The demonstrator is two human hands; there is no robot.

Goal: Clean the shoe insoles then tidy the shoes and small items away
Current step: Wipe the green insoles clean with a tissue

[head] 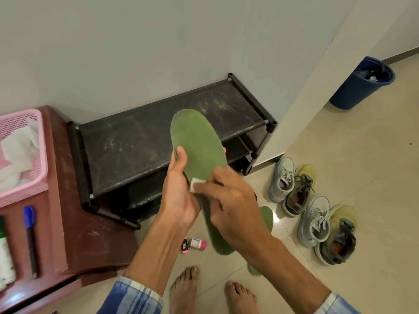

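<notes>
- Left hand (179, 196): your fingers (181, 156) curl round the edge of the insole (199, 143), thumb on its face. They hold it toe-up in front of the rack (147, 141).
- Right hand (231, 205): your fingers pinch a white wipe (194, 184) and press it on the insole's middle, just beside the left palm.
- Second insole (267, 217): on the floor at 4 o'clock of your hands, mostly hidden by the right arm. Whether it is cleaned cannot be told.
- Shoes (314, 223): four on the floor at 3 o'clock, none on the rack.
- Bottle (198, 243) and tube (184, 247): on the floor at 6 o'clock, just beside each other.
- Surface (74, 200) at 9 o'clock: holds a pink basket (43, 143) with crumpled tissue and a blue pen (30, 227).
- Progress, as a judgement: you are at the cleaning stage, with one insole mid-wipe. Left to do: refit the insoles, rack the shoes and put away the small items.
</notes>
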